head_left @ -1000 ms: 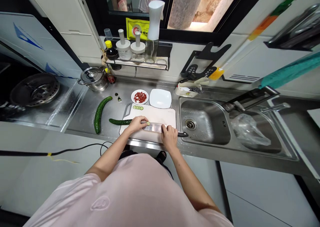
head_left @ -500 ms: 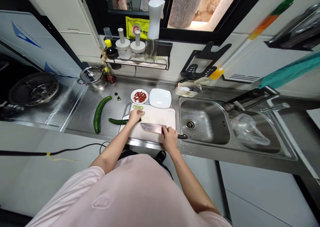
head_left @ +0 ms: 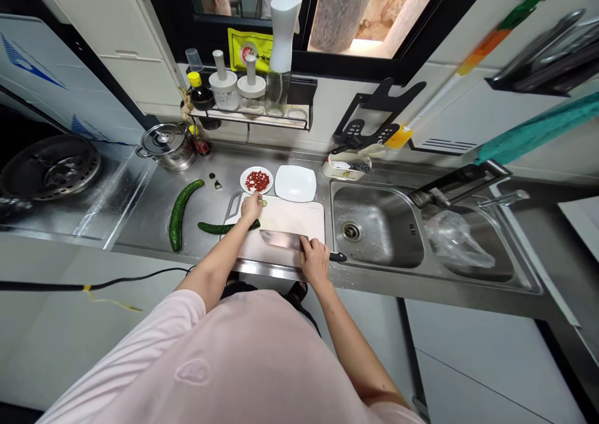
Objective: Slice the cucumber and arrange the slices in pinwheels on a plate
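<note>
Steel counter (head_left: 140, 224) with a double sink (head_left: 369, 224) to the right. White cutting board (head_left: 299, 215) sits on the counter straight in front of the person, long side running left-right, near the counter's front edge

Cleaver (head_left: 283, 239) is over the near half of the board: broad rectangular bright steel blade with a pale pink sheen, black handle. Long axis runs roughly left-right, blade end to the left of view and angled slightly away, handle past the board's right edge. Can't tell if the cutting edge touches the board

Right hand (head_left: 314, 262) is closed round the cleaver where blade meets handle

Cucumber piece (head_left: 224, 227): dark green, bumpy skin, long axis roughly left-right, lying from the counter onto the board's left side, passing under the left wrist

Left hand (head_left: 253, 207) is above the board's far left area, fingers bunched downward beside a pale cucumber slice (head_left: 264, 203). Can't tell if it's gripping the slice

Whole curved cucumber (head_left: 176, 215) lies left of the board, long axis running front to back
</note>
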`<control>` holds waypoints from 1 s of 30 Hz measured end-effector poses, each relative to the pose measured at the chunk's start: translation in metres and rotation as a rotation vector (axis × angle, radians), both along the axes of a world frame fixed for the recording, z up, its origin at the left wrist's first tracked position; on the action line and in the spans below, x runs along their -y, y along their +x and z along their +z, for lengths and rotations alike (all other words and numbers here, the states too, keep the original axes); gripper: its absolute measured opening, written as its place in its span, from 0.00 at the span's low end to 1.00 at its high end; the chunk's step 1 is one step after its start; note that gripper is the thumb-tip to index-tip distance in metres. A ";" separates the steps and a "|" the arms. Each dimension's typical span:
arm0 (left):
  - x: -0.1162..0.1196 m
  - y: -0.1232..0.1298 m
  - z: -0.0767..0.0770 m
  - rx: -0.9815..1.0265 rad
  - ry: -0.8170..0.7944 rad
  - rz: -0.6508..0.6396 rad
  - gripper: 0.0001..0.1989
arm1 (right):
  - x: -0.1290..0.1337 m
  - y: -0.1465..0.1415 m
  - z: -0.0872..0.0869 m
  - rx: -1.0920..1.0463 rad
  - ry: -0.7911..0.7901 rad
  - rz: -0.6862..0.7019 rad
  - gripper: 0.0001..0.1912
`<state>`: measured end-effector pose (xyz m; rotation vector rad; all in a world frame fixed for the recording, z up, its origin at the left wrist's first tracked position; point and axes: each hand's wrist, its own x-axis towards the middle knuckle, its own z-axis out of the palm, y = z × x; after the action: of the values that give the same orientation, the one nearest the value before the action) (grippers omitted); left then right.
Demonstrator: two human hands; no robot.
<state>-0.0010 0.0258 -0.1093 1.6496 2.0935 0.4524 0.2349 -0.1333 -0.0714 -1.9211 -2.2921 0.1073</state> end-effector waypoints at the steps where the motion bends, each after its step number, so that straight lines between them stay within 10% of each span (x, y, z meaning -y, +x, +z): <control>1: -0.001 0.000 0.001 -0.015 -0.003 -0.004 0.13 | 0.000 0.001 0.000 -0.005 0.002 0.001 0.21; 30: 0.002 -0.010 -0.004 -0.099 0.060 -0.167 0.10 | 0.000 0.006 -0.005 -0.041 -0.038 0.002 0.22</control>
<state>-0.0110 0.0242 -0.1128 1.8995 2.0067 0.3900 0.2407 -0.1328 -0.0761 -1.9159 -2.2824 0.1898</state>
